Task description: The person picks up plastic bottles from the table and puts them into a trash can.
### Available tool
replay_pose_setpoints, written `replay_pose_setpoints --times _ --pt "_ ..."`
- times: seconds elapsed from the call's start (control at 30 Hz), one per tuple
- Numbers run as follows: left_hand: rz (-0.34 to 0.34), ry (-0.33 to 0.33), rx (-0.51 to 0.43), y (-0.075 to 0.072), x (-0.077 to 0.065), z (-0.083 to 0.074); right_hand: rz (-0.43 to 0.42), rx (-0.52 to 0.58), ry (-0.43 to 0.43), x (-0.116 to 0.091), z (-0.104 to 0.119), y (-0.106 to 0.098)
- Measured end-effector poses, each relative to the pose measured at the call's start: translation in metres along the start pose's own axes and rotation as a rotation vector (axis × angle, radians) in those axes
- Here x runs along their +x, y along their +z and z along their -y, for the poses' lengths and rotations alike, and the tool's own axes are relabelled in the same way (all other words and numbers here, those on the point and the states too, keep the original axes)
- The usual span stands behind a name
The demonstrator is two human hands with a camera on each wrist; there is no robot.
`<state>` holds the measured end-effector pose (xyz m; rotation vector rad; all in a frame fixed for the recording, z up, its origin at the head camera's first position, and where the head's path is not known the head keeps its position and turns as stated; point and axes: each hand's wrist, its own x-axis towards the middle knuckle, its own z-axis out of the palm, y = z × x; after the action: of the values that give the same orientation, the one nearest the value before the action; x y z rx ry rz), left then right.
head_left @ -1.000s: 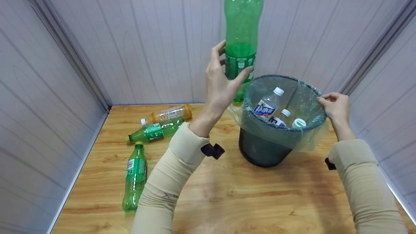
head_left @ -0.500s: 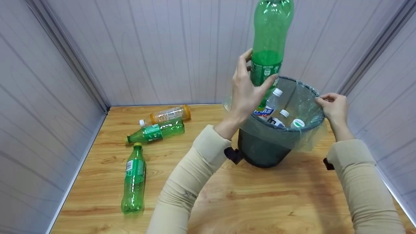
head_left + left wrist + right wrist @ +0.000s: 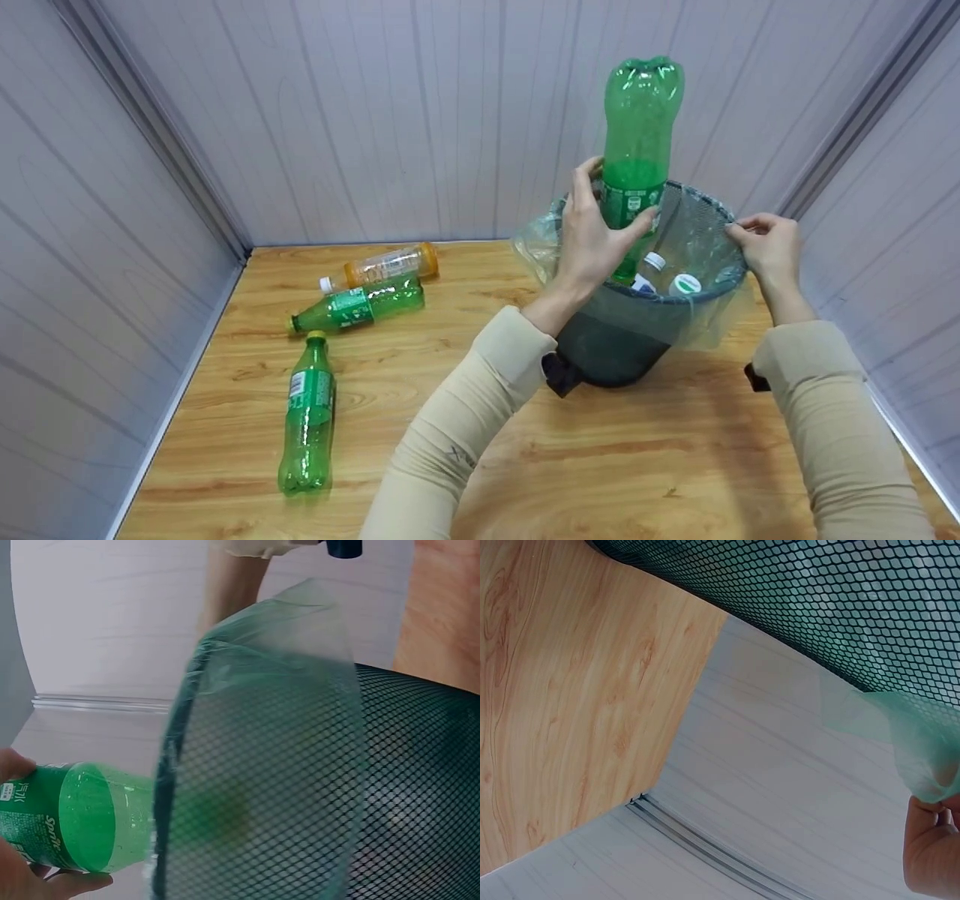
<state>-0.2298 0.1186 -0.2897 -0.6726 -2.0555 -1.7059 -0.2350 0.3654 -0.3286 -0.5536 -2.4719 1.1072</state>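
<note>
- Green plastic, inverted: the large bottle (image 3: 641,127), right of centre in the frame, dips neck-first into the mesh bin (image 3: 615,356), gripped round its middle by the left hand (image 3: 589,240) — turned over, I judge, so the narrow end clears the rim (image 3: 679,298).
- Farther right, the right hand (image 3: 774,244) pinches the liner (image 3: 697,326) at the rim, probably keeping it from slipping.
- Half a second on, my feed shows the bottle lower — its base no longer clipped by the top edge.
</note>
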Motion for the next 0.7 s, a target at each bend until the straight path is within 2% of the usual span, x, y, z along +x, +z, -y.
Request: replay_pose_setpoints --times 0.13,0.33,0.47,0.6,0.7 --pt "0.009 0.016 0.025 0.005 -0.004 0.007 -0.001 -0.001 0.005 0.0 0.001 0.0" --pt "0.072 0.002 0.039 0.011 -0.009 0.016 0.0 0.003 0.005 0.0 0.001 0.0" --pt "0.118 -0.034 0.096 0.013 -0.012 0.02 -0.014 -0.004 -0.014 0.0 0.001 0.0" --pt "0.188 -0.097 0.158 0.013 -0.016 0.023 -0.008 0.006 -0.015 0.0 0.001 0.0" --pt "0.233 -0.113 0.191 0.013 -0.017 0.023 -0.01 0.012 -0.019 0.001 0.001 0.0"
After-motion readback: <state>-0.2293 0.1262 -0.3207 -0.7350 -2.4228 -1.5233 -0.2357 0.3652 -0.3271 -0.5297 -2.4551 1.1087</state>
